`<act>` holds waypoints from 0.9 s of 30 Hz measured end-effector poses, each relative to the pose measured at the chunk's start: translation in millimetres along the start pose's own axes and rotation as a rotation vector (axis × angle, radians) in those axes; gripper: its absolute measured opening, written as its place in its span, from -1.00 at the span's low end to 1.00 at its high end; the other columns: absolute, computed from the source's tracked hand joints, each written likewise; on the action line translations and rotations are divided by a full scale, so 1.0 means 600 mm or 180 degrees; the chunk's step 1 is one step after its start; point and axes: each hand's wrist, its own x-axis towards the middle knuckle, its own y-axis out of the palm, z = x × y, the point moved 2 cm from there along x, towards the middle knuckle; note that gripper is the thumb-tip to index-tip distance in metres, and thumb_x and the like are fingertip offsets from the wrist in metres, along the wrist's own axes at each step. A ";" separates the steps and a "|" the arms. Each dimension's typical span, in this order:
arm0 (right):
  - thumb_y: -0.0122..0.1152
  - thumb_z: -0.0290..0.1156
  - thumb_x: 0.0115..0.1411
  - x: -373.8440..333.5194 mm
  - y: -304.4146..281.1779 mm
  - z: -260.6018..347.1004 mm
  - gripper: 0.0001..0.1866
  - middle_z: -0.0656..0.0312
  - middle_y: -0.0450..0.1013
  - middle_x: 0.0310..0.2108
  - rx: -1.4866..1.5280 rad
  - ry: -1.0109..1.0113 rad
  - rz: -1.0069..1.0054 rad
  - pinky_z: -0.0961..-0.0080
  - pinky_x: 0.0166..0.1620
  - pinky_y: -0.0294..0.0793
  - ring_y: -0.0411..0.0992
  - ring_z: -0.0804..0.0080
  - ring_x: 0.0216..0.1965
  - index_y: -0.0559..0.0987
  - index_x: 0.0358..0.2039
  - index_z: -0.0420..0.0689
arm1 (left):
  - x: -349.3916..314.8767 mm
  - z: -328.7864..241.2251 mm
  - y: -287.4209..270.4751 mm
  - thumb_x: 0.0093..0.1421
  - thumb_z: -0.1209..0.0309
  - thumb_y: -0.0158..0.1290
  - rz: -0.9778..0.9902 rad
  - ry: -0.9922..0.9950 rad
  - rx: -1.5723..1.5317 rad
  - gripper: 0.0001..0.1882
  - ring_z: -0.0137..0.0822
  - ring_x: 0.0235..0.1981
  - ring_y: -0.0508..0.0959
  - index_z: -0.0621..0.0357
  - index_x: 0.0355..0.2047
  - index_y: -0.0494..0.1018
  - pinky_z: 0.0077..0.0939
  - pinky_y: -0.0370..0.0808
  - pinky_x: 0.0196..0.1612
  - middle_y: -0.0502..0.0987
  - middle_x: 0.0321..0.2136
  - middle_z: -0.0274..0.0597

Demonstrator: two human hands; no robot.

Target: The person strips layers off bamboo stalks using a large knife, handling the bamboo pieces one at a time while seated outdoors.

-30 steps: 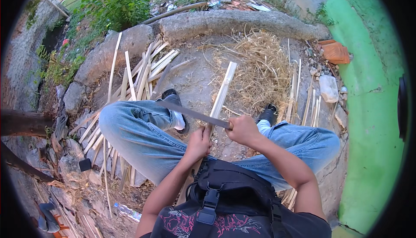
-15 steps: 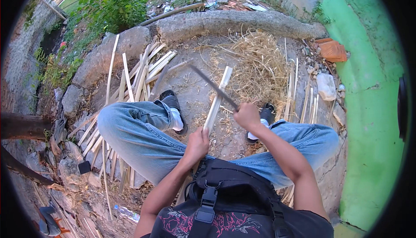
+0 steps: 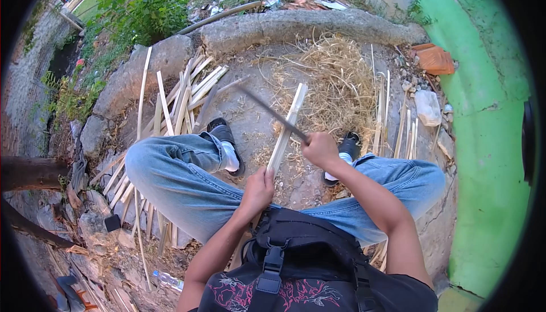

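My left hand [image 3: 257,190] is closed round the lower end of a pale wooden strip [image 3: 280,150], which points away from me between my knees. It looks split or bundled along its length. In my right hand [image 3: 320,150] is the grip of a long knife [image 3: 263,106] with a narrow dark blade, slanting up to the left. Its blade crosses over the strip near mid-length; whether it touches cannot be told. Curly shavings [image 3: 341,79] lie heaped beyond my right foot. A pile of pale strips [image 3: 185,104] rests beyond and beside my left leg.
More strips [image 3: 379,116] lie at the right, near a green wall [image 3: 483,141]. A low stone kerb [image 3: 307,25] bounds the ground ahead. An orange brick-like lump [image 3: 435,59] and a whitish block [image 3: 427,108] stand by the wall. Dark logs [image 3: 34,173] jut in from the left.
My right hand and the knife have shifted slightly left and toward the strip's far end. My left hand keeps its hold on the strip. The view has tilted slightly.
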 end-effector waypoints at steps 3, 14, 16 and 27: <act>0.16 -0.28 -0.07 -0.002 0.001 -0.002 -0.77 -0.08 0.50 -0.57 -0.0206 -0.0548 0.0232 0.18 -0.30 0.52 0.52 0.02 -0.46 0.63 -0.54 -0.17 | -0.001 0.016 0.006 0.30 0.30 -0.17 -0.0018 0.0100 -0.0038 -0.67 0.26 -0.55 0.43 0.35 -0.46 0.35 -0.03 0.31 -0.49 0.39 -0.66 0.24; 0.14 -0.39 -0.09 0.123 0.020 -0.285 -0.82 0.15 0.34 -0.74 0.1487 0.2121 -0.0639 0.39 -0.65 0.29 0.32 0.33 -0.75 0.46 -0.62 -0.27 | -0.004 0.000 0.007 0.36 0.23 -0.22 0.0242 -0.0022 -0.0532 -0.67 -0.52 -0.80 0.31 0.24 -0.43 0.32 -0.59 0.24 -0.74 0.31 -0.75 -0.36; 0.13 -0.41 -0.03 0.101 -0.010 -0.180 -0.83 0.37 0.20 -0.79 0.2908 0.2136 -0.0207 0.50 -0.74 0.12 0.16 0.58 -0.82 0.35 -0.66 -0.10 | -0.013 -0.007 -0.002 0.36 0.22 -0.23 0.0309 -0.0216 -0.0682 -0.67 -0.52 -0.81 0.31 0.22 -0.41 0.32 -0.60 0.25 -0.75 0.31 -0.75 -0.36; 0.27 -0.10 0.10 0.001 -0.073 0.021 -0.60 0.36 0.33 -0.74 0.2255 0.0457 -0.0162 0.55 -0.60 0.14 0.19 0.64 -0.70 0.54 -0.59 -0.22 | -0.007 -0.029 -0.017 0.36 0.15 -0.23 0.1012 -0.0749 -0.1617 -0.67 -0.53 -0.77 0.36 0.16 -0.33 0.31 -0.67 0.33 -0.70 0.36 -0.67 -0.34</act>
